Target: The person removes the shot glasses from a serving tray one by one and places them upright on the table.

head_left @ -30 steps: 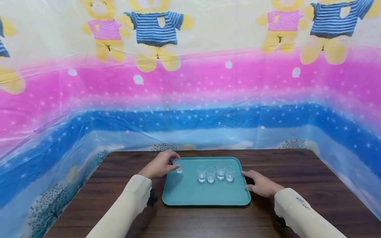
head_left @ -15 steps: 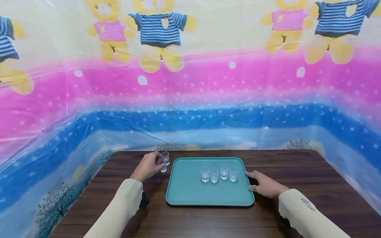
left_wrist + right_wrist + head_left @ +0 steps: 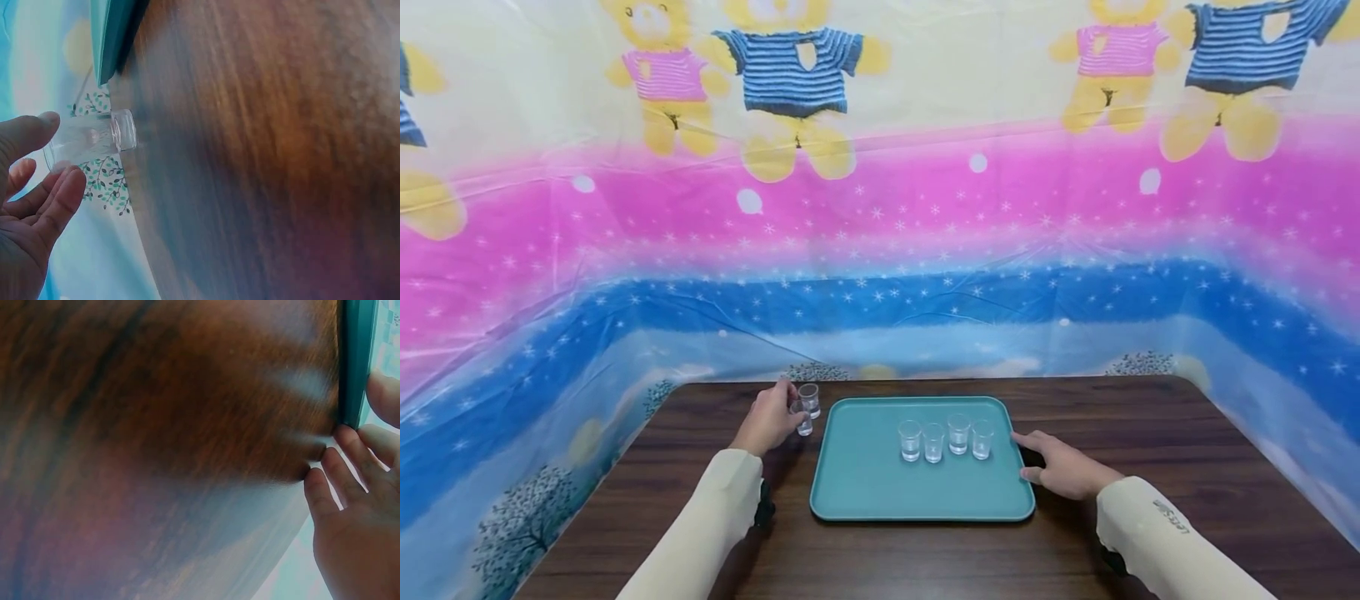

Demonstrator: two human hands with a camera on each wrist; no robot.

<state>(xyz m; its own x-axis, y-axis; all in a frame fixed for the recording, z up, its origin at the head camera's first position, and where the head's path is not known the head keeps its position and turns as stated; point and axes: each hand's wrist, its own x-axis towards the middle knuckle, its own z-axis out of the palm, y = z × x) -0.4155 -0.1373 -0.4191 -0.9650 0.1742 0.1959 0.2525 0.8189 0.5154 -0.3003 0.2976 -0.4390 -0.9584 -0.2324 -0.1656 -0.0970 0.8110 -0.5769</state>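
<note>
At the tray's left side, my left hand (image 3: 767,419) pinches a small clear shot glass (image 3: 805,427) near its rim, between thumb and fingertips. In the left wrist view this shot glass (image 3: 90,136) stands with its base on the table. A second shot glass (image 3: 810,402) stands just behind it, with clear liquid at its bottom. My right hand (image 3: 1063,467) touches the right edge of the teal tray (image 3: 857,492) with spread, mostly straight fingers. In the right wrist view, the thumb (image 3: 384,403) lies against the tray's rim (image 3: 357,369).
Several more shot glasses (image 3: 933,442) stand grouped on the tray, right of its middle. The dark wooden table (image 3: 880,558) reaches back to a curtain (image 3: 880,300) printed with bears and snowflakes, which also runs along both sides.
My left hand has carried a shot glass from the tray's left side over its edge and onto the table, next to the other glass. My right hand stays at the tray's edge.
</note>
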